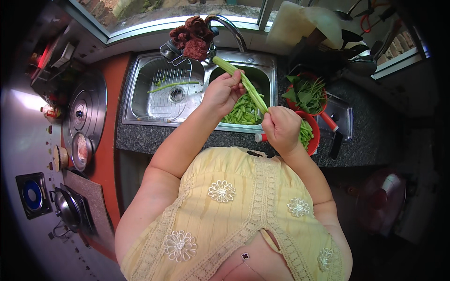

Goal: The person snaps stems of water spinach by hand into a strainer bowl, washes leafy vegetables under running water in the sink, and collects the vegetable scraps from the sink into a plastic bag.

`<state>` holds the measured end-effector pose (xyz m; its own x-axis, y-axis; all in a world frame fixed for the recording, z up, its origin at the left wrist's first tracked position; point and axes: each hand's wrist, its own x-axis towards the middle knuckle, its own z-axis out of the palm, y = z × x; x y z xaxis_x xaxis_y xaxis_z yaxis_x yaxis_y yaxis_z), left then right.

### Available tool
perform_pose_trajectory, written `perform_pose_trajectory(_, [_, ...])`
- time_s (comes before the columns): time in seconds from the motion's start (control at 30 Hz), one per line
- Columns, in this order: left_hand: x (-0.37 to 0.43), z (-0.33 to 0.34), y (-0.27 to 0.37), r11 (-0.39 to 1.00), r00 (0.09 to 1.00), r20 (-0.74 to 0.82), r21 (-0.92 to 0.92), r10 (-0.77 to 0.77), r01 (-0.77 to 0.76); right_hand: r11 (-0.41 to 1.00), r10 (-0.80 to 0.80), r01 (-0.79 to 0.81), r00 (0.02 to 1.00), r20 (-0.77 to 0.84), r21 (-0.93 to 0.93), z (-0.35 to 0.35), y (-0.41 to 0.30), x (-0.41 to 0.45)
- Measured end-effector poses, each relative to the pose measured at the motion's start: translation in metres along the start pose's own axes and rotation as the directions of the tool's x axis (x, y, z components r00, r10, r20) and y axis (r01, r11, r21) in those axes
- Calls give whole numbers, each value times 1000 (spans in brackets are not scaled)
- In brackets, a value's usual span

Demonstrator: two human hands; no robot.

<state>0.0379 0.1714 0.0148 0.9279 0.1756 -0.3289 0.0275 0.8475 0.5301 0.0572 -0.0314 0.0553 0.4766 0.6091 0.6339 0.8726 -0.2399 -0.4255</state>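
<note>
My left hand grips the upper middle of a long, ridged, pale green vegetable, perhaps a luffa gourd, held slanting over the right sink basin. Closed around its lower end is my right hand. Beneath the gourd, cut green stems lie in the basin. Beside my right hand, more cut green pieces fill a red plastic colander. Behind it, leafy greens sit in another red colander. A wire rack with a long green stem lies in the left basin.
A chrome faucet and dark red scrubbers stand behind the sink. A steel tray and a dark phone-like object lie at the right. A large metal lid and a bowl of raw meat are at the left.
</note>
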Motion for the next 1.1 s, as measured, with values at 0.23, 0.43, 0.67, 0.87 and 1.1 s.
perform_pose_trajectory(0.23, [-10, 27, -2, 746, 746, -6, 24, 665, -665, -190, 905, -374, 292, 310, 908, 6, 64, -24])
perform_pose_trajectory(0.43, [-23, 43, 49, 775, 854, 261, 360, 450, -519, 46, 757, -605, 540, 367, 795, -31, 71, -26])
perform_pose_trajectory(0.67, [-14, 48, -10, 811, 920, 223, 436, 322, -390, 263, 458, -686, 708, 538, 679, -9, 25, 5])
perform_pose_trajectory(0.87, [-21, 55, -10, 798, 928, 262, 480, 265, -364, 403, 465, -716, 697, 546, 570, -18, 35, 0])
perform_pose_trajectory(1.1, [-21, 49, -4, 900, 943, 102, 280, 317, -333, 516, 626, -678, 715, 310, 524, -10, 39, -8])
